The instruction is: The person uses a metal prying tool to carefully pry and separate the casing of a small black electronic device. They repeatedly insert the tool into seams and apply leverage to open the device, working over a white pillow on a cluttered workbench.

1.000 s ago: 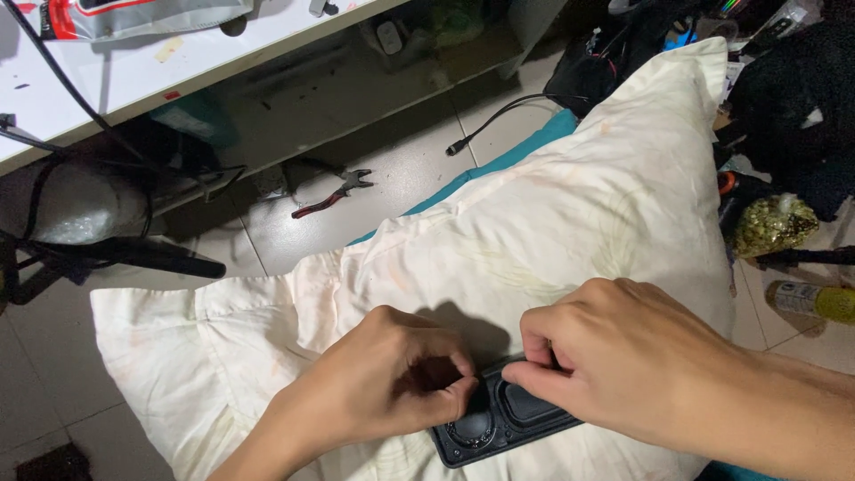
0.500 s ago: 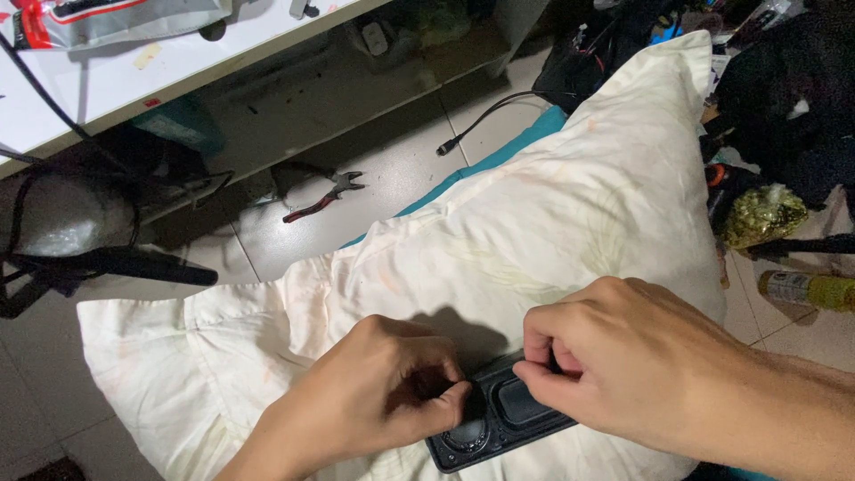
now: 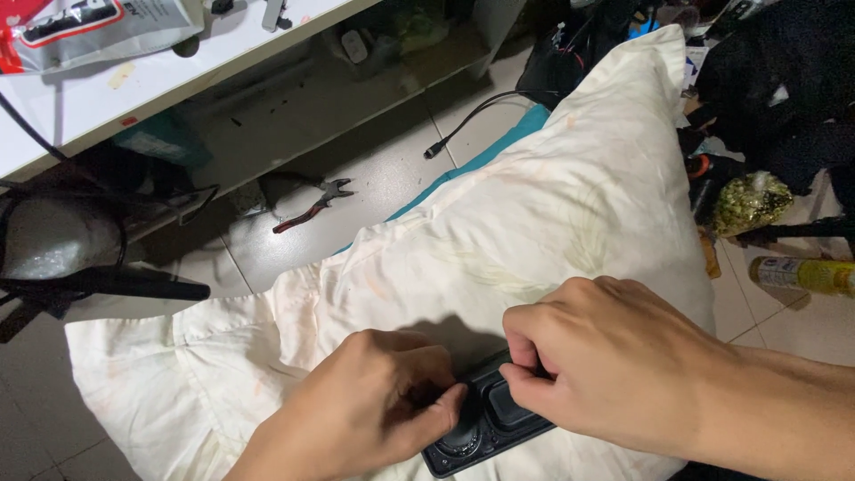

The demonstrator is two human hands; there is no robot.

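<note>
left hand (image 3: 383, 401): ours, curled over the near end of the black device (image 3: 485, 423), thumb pressed on its top, fingers closed on it
right hand (image 3: 606, 365): ours, fingertips pinched tight at the device's far upper edge, gripping it
black device: flat, rounded recesses on top, lying on the cream pillow (image 3: 552, 205) near its lower edge, between both hands
floor: red-handled pliers (image 3: 312, 203) and a black cable (image 3: 468, 120) on the tiles, well apart from us
right side: yellow bottle (image 3: 802, 274) lying beside the pillow

Left hand (image 3: 378, 405): curled on the black device's (image 3: 485, 428) left end.
Right hand (image 3: 606, 361): pinched at its upper edge.
Support: cream pillow (image 3: 534, 214).
Floor: pliers (image 3: 312, 203).
</note>
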